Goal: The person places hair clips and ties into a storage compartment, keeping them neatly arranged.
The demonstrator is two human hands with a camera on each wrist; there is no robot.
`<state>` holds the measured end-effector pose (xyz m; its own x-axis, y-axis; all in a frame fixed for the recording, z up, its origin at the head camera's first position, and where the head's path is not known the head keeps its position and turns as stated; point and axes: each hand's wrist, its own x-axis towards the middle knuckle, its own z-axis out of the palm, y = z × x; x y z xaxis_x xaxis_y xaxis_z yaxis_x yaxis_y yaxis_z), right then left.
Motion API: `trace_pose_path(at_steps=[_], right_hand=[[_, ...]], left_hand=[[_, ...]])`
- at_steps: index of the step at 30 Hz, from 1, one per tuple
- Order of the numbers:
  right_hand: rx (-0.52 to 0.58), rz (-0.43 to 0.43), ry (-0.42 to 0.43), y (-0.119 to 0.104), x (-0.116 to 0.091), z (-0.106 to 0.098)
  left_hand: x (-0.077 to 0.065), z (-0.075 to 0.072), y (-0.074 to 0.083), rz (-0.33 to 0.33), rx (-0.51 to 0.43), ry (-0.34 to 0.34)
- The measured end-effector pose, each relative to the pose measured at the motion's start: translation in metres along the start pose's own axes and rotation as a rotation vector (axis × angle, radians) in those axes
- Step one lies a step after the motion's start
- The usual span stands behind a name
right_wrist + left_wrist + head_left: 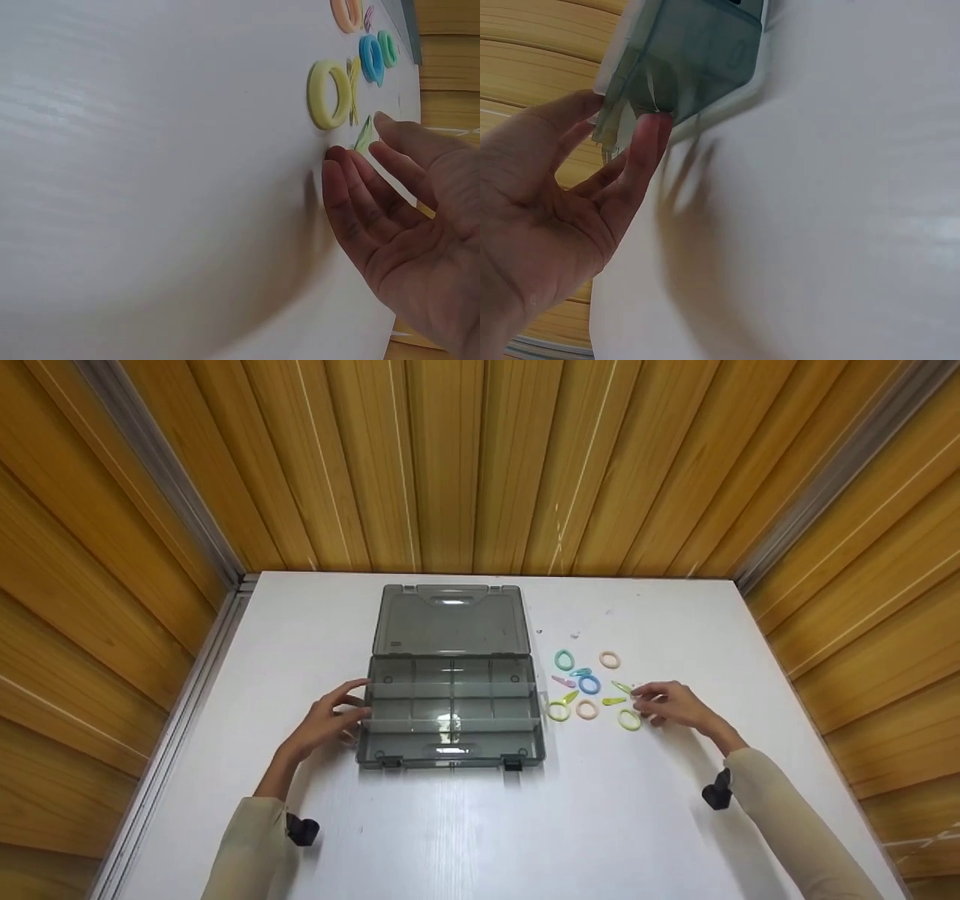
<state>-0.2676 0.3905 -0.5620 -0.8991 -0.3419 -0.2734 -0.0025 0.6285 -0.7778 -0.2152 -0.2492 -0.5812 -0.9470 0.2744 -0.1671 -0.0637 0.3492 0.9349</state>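
A translucent grey compartment box [451, 709] lies on the table with its lid [452, 619] folded back. At the box's left side, my left hand [322, 725] touches the wall and rim with its fingertips, as the left wrist view also shows [562, 202]. My right hand [675, 707] has loosely bent fingers beside a light green hair clip [621, 687]; whether a fingertip touches the clip, I cannot tell. Close to it lie a yellow-green hair clip [613, 701] and a yellow hair tie [629, 720]. That tie [328, 94] appears above my fingertips in the right wrist view.
Several more hair ties and clips lie right of the box, among them a blue tie [589, 684], a teal tie [564, 660], a peach tie [610, 660] and a pink clip [563, 681]. Wood-panelled walls [480, 465] surround the white table [465, 840].
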Motion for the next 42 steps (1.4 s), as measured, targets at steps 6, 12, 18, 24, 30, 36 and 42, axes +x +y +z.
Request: trace_pose_path(at_steps=[6,12,18,24,30,36,42], right_hand=[[-0.056,-0.042,0.018,0.002,0.007,0.009],[-0.137,-0.039,0.096,0.002,0.011,0.017],[-0.174,-0.031,0.156,0.001,0.01,0.021],[-0.191,-0.028,0.175,0.003,0.003,0.023],[-0.178,-0.039,0.194,0.002,-0.001,0.024],[-0.178,-0.052,0.205,-0.005,-0.001,0.022],[-0.166,-0.077,0.198,-0.015,0.001,0.022]], left_hand=[[-0.001,0.001,-0.003,0.012,-0.038,0.024],[0.002,0.005,-0.004,0.035,-0.031,0.06],[0.008,0.006,-0.002,0.044,-0.008,0.082],[0.006,0.006,-0.004,0.018,-0.013,0.05],[0.003,0.004,-0.007,0.002,-0.046,-0.036],[0.003,0.002,-0.009,0.02,-0.063,-0.087],[0.003,0.0,-0.013,0.017,-0.074,-0.098]])
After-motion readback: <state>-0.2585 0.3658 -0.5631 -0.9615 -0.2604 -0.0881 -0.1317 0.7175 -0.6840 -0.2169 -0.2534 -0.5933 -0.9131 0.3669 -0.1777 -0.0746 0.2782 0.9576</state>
